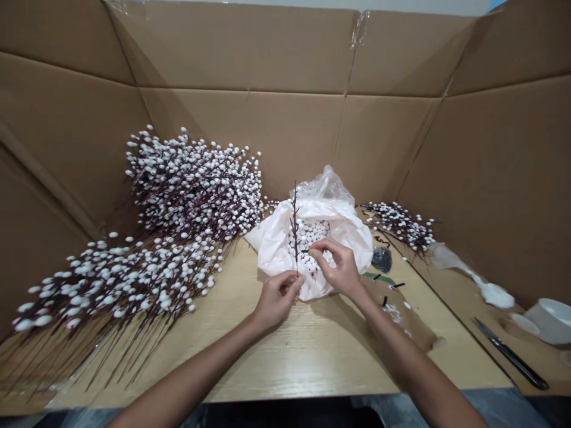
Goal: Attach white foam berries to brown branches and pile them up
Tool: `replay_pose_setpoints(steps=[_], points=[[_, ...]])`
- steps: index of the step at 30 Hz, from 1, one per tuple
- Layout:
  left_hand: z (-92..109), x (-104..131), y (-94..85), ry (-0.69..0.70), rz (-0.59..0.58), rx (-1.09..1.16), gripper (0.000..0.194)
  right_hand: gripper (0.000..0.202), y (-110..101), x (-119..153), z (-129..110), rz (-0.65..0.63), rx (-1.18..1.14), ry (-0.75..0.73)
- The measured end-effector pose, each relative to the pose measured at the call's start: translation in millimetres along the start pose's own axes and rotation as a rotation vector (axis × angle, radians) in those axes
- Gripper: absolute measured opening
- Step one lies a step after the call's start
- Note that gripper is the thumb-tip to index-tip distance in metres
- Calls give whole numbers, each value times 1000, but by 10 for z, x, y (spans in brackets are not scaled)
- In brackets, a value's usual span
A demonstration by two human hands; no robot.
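Note:
A thin dark artificial twig [295,229] stands nearly upright over an open white plastic bag [272,252]. My left hand [279,297] pinches the twig near its lower end. Close to the twig's lower side, my right hand [336,267] has thumb and forefinger pressed together on a small dark piece [306,251] that points at the stem. Whether that piece touches the stem I cannot tell. Inside the bag behind both hands lie many white foam berries [312,233].
Finished-looking white-berry stems [196,184] are heaped at the left, with another bundle [129,279] in front. A smaller berry bunch [397,223] lies right. A knife [511,353], a white cup [551,321], a dark packet [382,258] and cardboard walls [241,53] surround the work.

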State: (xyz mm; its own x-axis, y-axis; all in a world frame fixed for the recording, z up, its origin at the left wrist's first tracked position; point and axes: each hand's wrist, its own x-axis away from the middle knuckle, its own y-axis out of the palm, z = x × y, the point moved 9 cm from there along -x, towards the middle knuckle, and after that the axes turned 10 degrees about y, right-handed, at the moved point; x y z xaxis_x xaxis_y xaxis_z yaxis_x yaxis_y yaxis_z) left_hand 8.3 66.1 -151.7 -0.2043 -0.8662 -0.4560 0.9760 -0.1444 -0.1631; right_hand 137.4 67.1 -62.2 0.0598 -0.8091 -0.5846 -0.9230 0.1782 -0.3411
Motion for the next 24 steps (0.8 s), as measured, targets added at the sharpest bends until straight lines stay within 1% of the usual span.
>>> replay_pose_setpoints(steps=[7, 15, 19, 24], points=[[13, -5, 2, 24, -14, -2, 30, 11, 0, 36, -140, 20, 96, -102], [14, -10, 3, 38, -17, -32, 30, 7, -121, 43, -155, 106, -29, -103], [-2, -7, 3, 26, -21, -29, 29, 8, -110, 44, -172, 85, -23, -115], [-4, -10, 10, 29, -30, -30, 29, 9, -38, 44, -183, 29, 67, -124]])
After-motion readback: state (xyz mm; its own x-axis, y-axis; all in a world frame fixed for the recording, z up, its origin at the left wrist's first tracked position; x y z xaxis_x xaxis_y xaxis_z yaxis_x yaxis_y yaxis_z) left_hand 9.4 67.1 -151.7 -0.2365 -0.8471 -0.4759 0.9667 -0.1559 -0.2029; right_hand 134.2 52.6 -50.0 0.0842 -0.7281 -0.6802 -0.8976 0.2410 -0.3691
